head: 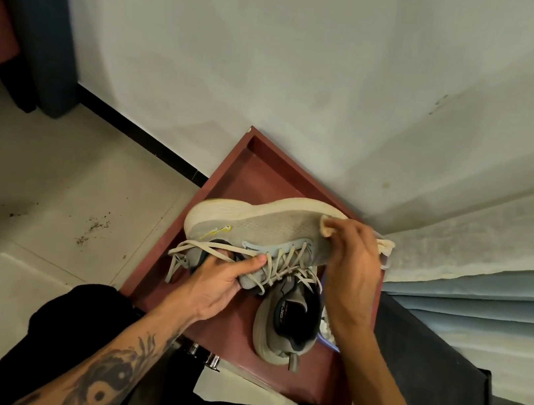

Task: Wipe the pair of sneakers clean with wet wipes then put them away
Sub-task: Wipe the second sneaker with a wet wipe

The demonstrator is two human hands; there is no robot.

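My left hand (pixel 217 281) grips a grey sneaker (pixel 262 227) with a cream sole by its collar, holding it on its side above the dark red table (pixel 182 252), toe to the right. My right hand (pixel 352 260) presses a cream-stained wet wipe (pixel 385 246) against the toe of that sneaker. The second grey sneaker (pixel 285 323) stands on the table just below, its heel toward me, partly hidden by the held shoe and my right wrist. Loose beige laces hang from the held sneaker.
The table stands in a corner against a white wall (pixel 313 70). A pale blue curtain (pixel 486 304) hangs on the right over a dark panel. Tiled floor (pixel 31 219) with scattered dirt lies to the left. A packet's edge (pixel 328 340) shows under my right wrist.
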